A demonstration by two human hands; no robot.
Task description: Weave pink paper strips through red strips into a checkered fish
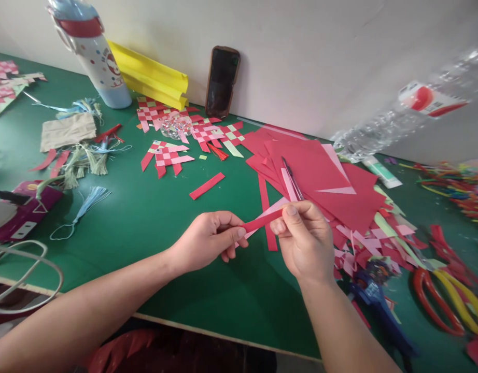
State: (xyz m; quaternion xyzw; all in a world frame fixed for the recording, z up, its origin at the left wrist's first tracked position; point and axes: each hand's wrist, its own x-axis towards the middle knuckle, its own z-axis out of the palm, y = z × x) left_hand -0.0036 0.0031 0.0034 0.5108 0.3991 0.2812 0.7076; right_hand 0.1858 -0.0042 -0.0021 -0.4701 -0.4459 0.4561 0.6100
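Hands (307, 242) hold paper (263, 220) above green table (153, 207) beside wall (301, 62).

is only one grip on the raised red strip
No, the left grip and the right grip both pinch the red strip, which runs between them.

Bare forearms (124, 290) aslant, left grip (211, 237) and right grip (306, 239) near each other in thumb-topped pinches.

Soft, fairly even light fills the scene; a diffuse shadow darkens the green tabletop (145, 223) below the bare right hand (307, 241). Rightward, the clear ribbed plastic bottle (382, 127) glints, stretched and blurred; the multicoloured tangle of thin strands (462, 189) smears.
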